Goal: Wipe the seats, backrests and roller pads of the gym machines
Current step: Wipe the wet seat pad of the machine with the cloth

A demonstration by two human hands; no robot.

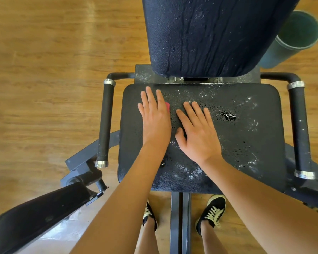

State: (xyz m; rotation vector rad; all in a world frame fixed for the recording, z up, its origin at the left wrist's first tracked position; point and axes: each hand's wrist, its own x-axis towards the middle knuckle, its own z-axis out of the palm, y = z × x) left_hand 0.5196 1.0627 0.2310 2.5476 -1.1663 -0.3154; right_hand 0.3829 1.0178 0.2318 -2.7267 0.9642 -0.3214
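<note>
Lying flat on the black seat [246, 99], both hands have their fingers straight and a little spread. The left hand [154, 121] presses on a small red cloth [167, 107], of which only one edge shows beside the forefinger. The right hand [198, 132] rests just beside it, palm down on the wet surface, and holds nothing. Water drops and white foam cover the middle and right part of the seat, and wet streaks run down the dark backrest [209, 33] behind it. The left handle [105, 123] and the right handle [299, 129], black with metal rings, stand at the two sides. A green bin [292, 37] stands on the wooden floor [44, 70] near the backrest.
</note>
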